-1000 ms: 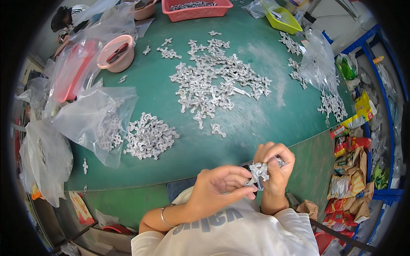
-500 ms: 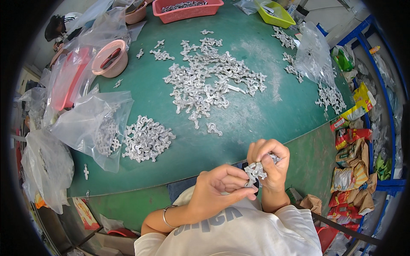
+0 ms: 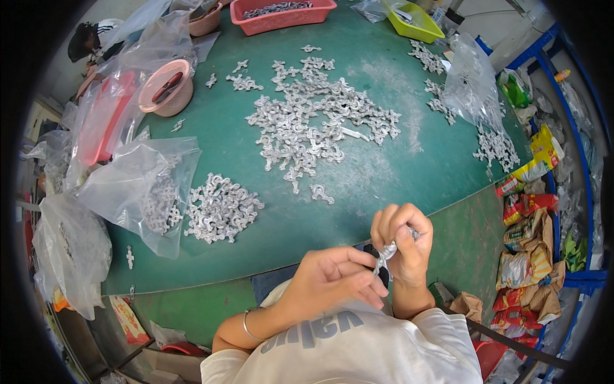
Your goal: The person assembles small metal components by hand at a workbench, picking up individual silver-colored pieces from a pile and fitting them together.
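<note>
- head view: the silver piece (image 3: 386, 255), broad-faced half a second ago, now shows narrower; handling seems to be turning it.
- right hand (image 3: 409, 255) pinches it beyond the worktop's (image 3: 307, 224) near edge; left hand (image 3: 329, 276) curls loosely, contact unclear.
- two hands, one yellow basket (image 3: 417, 29); heaped pieces (image 3: 222, 208) uncountable.

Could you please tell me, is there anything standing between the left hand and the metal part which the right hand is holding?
Nothing visible stands in the way. The right hand holds the metal part, and the left hand is right beside it, at its lower end; whether they touch, I cannot tell.
</note>
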Demonstrator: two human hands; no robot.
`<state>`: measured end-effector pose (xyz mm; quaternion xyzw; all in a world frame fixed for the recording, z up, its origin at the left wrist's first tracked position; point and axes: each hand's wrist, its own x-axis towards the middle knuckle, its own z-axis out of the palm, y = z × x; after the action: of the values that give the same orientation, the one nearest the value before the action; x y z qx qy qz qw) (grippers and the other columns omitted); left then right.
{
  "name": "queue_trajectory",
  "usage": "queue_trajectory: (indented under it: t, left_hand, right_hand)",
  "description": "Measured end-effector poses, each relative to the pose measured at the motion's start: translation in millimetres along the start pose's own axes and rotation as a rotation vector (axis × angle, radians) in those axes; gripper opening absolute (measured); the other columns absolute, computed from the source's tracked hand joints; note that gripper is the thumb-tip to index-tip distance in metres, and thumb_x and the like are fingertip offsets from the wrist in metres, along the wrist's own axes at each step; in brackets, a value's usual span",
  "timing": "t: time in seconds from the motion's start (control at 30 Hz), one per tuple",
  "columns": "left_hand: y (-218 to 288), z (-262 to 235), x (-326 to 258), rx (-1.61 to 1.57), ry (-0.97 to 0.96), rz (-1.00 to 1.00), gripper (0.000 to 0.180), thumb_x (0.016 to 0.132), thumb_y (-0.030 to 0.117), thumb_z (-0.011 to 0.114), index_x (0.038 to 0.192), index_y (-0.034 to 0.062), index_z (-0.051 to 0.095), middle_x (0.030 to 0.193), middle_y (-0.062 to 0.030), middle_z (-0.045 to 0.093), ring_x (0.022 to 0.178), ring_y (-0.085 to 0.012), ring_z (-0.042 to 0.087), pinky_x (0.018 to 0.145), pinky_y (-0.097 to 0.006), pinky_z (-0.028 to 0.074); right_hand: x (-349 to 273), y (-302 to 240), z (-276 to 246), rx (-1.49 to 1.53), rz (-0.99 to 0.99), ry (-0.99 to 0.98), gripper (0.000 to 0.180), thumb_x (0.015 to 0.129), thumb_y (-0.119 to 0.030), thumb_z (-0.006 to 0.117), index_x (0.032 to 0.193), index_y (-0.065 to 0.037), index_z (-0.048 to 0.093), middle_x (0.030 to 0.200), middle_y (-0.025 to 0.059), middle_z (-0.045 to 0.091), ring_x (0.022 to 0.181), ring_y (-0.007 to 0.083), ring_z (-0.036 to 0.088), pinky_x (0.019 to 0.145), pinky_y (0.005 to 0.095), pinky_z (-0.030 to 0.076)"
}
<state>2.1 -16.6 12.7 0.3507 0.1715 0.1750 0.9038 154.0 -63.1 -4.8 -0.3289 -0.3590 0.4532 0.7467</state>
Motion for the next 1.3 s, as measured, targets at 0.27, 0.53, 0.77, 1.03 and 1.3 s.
queue_trajectory:
  t: [0.27, 0.53, 0.77, 1.03, 1.3]
  left_hand:
    - [-8, -10, 6, -0.216, -0.073, -0.155, 0.030, 0.090, 0.018, 0.045, 0.107, -0.0078, 0.047, 0.089, -0.0183, 0.060, 0.076, -0.0215, 0.063, 0.072, -0.031, 0.051]
    - [-12, -6, 15, -0.191, 0.056, -0.119, 0.031, 0.089, 0.020, 0.048, 0.106, -0.0050, 0.049, 0.087, -0.0151, 0.060, 0.078, -0.0188, 0.062, 0.072, -0.031, 0.051]
    - [-29, -34, 24, 0.207, 0.159, 0.163, 0.024, 0.086, 0.008, 0.050, 0.108, -0.0013, 0.050, 0.089, -0.0135, 0.060, 0.079, -0.0202, 0.061, 0.070, -0.031, 0.050]
    - [-20, -80, 59, 1.832, 0.509, 0.366, 0.038, 0.067, -0.001, 0.062, 0.105, 0.0025, 0.054, 0.103, -0.0084, 0.052, 0.091, -0.0275, 0.047, 0.080, -0.035, 0.039]
    - [-2, -67, 45, 1.221, 0.415, 0.435, 0.017, 0.075, 0.005, 0.061, 0.091, -0.0010, 0.059, 0.080, -0.0092, 0.058, 0.071, -0.0200, 0.054, 0.063, -0.028, 0.042]
  right_hand:
    - [0, 1, -5, -0.173, 0.114, 0.116, 0.021, 0.085, -0.016, 0.053, 0.070, -0.003, 0.047, 0.075, 0.0123, 0.056, 0.065, 0.0117, 0.047, 0.062, 0.0256, 0.039]
    - [2, 8, -4, 0.119, 0.218, 0.145, 0.016, 0.085, -0.015, 0.052, 0.082, 0.000, 0.050, 0.081, 0.0131, 0.057, 0.053, 0.0052, 0.043, 0.049, 0.0170, 0.036]
    - [8, 13, -25, 0.329, 0.332, 0.245, 0.013, 0.086, -0.016, 0.051, 0.083, -0.004, 0.048, 0.077, 0.0082, 0.050, 0.064, 0.0119, 0.048, 0.040, 0.0200, 0.036]
    - [22, 27, -37, 0.284, 0.426, 0.379, 0.013, 0.087, -0.016, 0.048, 0.092, -0.004, 0.049, 0.076, 0.0079, 0.051, 0.063, 0.0157, 0.050, 0.043, 0.0212, 0.041]
    - [14, 32, -35, -0.616, 0.275, 0.043, 0.024, 0.076, -0.003, 0.060, 0.100, 0.002, 0.059, 0.069, 0.0023, 0.050, 0.061, 0.0098, 0.049, 0.055, 0.0211, 0.039]
